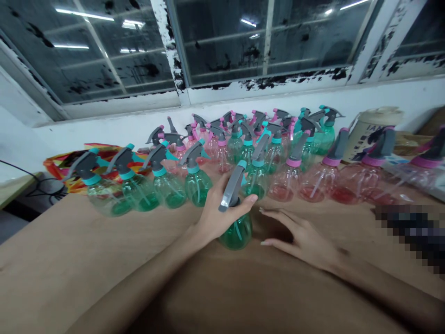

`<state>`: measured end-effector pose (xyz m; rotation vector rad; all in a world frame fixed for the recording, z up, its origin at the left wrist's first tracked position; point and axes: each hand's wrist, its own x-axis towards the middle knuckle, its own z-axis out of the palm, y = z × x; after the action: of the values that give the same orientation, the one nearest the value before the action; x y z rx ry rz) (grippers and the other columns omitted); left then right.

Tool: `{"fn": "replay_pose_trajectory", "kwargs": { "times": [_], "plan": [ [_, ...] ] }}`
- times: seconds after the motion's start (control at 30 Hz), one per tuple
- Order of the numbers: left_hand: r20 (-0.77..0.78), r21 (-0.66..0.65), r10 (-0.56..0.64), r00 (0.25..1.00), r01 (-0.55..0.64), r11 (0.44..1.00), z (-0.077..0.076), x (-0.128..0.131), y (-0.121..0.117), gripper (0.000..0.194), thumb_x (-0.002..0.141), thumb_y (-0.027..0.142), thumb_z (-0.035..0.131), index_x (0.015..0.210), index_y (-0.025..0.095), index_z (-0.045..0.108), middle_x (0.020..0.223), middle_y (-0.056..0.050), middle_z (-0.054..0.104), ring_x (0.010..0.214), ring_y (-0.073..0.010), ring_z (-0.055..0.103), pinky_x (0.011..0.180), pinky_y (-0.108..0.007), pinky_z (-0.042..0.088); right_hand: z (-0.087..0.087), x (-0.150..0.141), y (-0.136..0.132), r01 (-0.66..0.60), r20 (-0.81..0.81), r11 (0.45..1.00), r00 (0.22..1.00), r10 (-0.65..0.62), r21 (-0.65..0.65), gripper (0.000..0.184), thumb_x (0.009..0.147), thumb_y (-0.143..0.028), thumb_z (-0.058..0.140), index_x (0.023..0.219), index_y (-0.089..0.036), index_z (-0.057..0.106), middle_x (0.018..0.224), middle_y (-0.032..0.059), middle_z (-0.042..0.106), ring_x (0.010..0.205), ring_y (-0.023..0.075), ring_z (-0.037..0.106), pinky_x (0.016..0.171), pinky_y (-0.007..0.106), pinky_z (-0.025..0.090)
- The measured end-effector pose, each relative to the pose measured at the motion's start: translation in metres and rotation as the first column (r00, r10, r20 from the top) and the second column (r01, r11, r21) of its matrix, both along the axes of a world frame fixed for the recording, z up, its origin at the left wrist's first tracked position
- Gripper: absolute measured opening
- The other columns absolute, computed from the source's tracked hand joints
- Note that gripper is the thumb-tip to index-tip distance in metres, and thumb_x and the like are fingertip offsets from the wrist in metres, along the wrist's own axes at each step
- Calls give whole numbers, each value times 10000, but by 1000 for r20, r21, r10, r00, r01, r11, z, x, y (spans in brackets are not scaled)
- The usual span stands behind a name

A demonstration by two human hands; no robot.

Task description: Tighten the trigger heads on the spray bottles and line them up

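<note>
Sitting in the grasp of the left hand (216, 214), the green spray bottle (237, 235) is near the middle of the wooden table (86, 264); whether its base touches the wood is unclear. The fingers and thumb close around its neck. The right hand (311, 241) is open beside it, fingers loosely curved, gripping nothing. Beyond are teal-collared bottles (170, 191) and pink-collared bottles (314, 184). The step appears to be positioning by hand; any next move calls for keeping the bottle upright and off its neighbours.
</note>
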<state>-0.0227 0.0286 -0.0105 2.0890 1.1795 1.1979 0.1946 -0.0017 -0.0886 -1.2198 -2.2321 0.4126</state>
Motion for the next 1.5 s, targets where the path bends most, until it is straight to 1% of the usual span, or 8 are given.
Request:
{"fn": "replay_pose_trajectory", "kwargs": {
  "times": [0.07,0.23,0.43,0.67,0.9,1.1,1.33,1.5],
  "plan": [
    [6,-2,9,1000,-9,1000,0,0,0,478,775,428,670,1173,214,512,786,-7,627,651,-185,595,637,-342,496,12,-11,-4,27,-23,1000,999,-26,16,552,828,-545,561,1297,-276,450,1181,68,651,992,257,660,817,427,553],
    [24,38,-13,1000,12,999,2,-6,-2,673,731,440,733,1288,252,404,1225,-77,585,1067,-262,591,893,-418,481,36,-48,-9,137,-34,984,990,-134,113,636,757,-664,558,1198,-208,517,979,104,679,826,292,677,631,408,550],
    [-77,-37,-19,997,16,999,2,-34,-19,784,750,475,702,1389,257,303,1420,-133,433,1270,-324,446,1009,-539,388,41,-79,-5,214,-53,953,977,-208,214,722,751,-732,487,1218,-181,467,1091,136,630,931,331,646,688,455,536],
    [-133,-89,92,987,-104,991,-17,-92,-52,578,850,411,598,1350,288,336,1371,-115,485,1240,-300,492,995,-548,415,48,-85,8,258,67,926,956,-286,275,653,765,-744,448,1078,-177,532,1041,143,607,806,312,653,589,421,524],
    [-88,-136,124,988,-135,982,-42,-133,-73,467,853,370,592,1281,349,406,1327,-59,515,1181,-294,539,969,-520,467,54,-90,42,296,146,917,928,-342,265,586,796,-659,509,1161,-201,527,1101,140,622,947,353,640,680,478,543],
    [-83,-132,94,992,-105,986,-44,-135,-78,402,857,347,587,1236,333,457,1300,-51,540,1159,-296,555,947,-506,497,62,-96,58,367,201,911,893,-402,190,635,794,-598,566,1231,-144,485,933,150,685,901,367,659,692,482,525],
    [-146,-192,97,985,-124,973,-38,-128,-73,366,868,402,562,1214,323,473,1300,-39,541,1060,-265,617,883,-462,544,67,-100,66,394,219,889,869,-443,235,615,776,-590,594,1198,-146,530,932,140,676,858,334,658,631,404,499],
    [-151,-186,58,987,-86,979,-43,-126,-66,355,883,385,553,1220,327,457,1296,-28,535,1132,-243,571,966,-451,492,66,-102,73,390,210,887,872,-442,249,601,787,-573,599,1198,-138,543,1001,152,678,941,339,640,657,403,510]
  ]
}}
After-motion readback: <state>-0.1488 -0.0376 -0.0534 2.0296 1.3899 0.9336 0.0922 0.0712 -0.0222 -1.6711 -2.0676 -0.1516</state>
